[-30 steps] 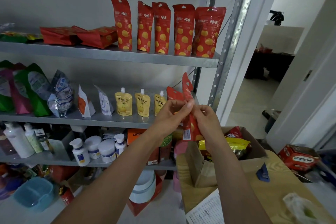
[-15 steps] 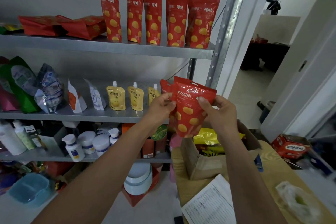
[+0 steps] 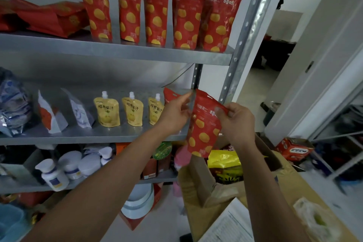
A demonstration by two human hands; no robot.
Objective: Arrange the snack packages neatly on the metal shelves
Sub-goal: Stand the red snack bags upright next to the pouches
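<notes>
Item: red pouch (image 3: 204, 133), top corners pinched in my left hand (image 3: 174, 116) and right hand (image 3: 239, 124), at the middle shelf's (image 3: 78, 139) right end; its soft base may let it topple once stood.

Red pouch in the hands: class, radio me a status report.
Left hand and right hand pinch red pouch at top. Pouch not yet on middle shelf. Second pouch behind left hand.

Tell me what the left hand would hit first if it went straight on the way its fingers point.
Probably the rear shelf post: the left hand points up and right, beside the held red pouch. The standing red pouch on that shelf is close too; depth is unclear.
</notes>
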